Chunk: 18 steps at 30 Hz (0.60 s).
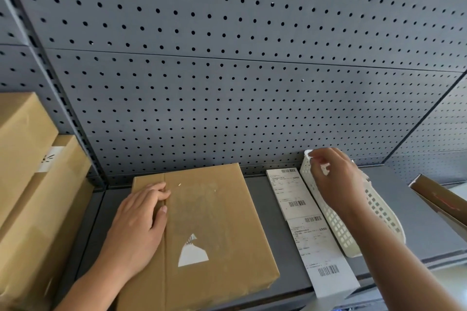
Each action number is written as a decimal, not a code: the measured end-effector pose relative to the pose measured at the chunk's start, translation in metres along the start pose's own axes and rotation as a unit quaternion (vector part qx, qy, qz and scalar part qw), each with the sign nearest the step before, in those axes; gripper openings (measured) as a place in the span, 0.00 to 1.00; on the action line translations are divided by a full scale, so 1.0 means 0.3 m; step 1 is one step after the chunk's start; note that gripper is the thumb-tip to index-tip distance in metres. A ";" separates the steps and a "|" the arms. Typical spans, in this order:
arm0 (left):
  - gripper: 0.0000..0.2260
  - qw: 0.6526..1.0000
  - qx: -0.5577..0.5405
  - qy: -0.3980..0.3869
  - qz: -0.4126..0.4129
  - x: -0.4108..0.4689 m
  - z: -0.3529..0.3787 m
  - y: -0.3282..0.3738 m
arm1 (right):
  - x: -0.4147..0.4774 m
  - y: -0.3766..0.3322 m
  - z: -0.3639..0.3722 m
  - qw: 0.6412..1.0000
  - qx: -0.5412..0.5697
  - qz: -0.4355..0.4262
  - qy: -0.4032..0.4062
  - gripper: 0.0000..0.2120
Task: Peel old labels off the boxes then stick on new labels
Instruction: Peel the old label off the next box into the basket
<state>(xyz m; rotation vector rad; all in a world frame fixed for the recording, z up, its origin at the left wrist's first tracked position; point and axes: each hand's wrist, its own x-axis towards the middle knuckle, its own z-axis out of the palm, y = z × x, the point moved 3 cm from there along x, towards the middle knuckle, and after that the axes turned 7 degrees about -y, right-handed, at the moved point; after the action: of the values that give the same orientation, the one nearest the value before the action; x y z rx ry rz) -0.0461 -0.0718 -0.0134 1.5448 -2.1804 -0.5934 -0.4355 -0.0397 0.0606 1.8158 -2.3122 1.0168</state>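
Head view gives us both hands at a grey shelf [417, 209] backed by a perforated panel [227, 58]. Our left hand [141, 222] lies flat on the top of the middle box [222, 209], its fingers [154, 193] straight and close together, the tips reaching the taped seam that runs down the lid. It holds nothing; it only rests on the cardboard.

Our right hand [338, 182] hangs over the far end of the white basket [341, 232], fingers curled inward and pinching a small white scrap [325, 168] just above the basket rim. We cannot tell what the scrap is.

On the middle box, one torn remnant [193, 252] of the old label clings to the lid, a white triangle with a bit of barcode at its tip; the cardboard around it looks scuffed and dull.

Between the box and the basket lies one strip of new labels [310, 230]. We count two labels on it, each with two barcodes, and the near end hangs over the shelf edge.

Counting boxes: one under the left hand, two stacked boxes [38, 171] at the left, and one open box [442, 199] partly in view at the right edge. We see one basket.
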 end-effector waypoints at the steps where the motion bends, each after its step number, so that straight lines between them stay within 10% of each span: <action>1: 0.11 1.000 0.000 0.001 0.002 0.000 0.001 0.000 | -0.004 -0.028 0.015 1.000 0.010 -0.009 -0.003 0.06; 18: 0.12 0.999 0.000 0.034 0.032 -0.009 -0.007 0.011 | -0.261 -0.432 0.302 0.927 0.133 -0.197 -0.291 0.08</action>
<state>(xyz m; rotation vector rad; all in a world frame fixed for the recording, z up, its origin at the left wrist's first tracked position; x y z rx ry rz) -0.0465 -0.0685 -0.0100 1.4672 -2.1691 -0.5137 -0.2644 -0.0317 0.0183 2.8710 -1.9580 0.8379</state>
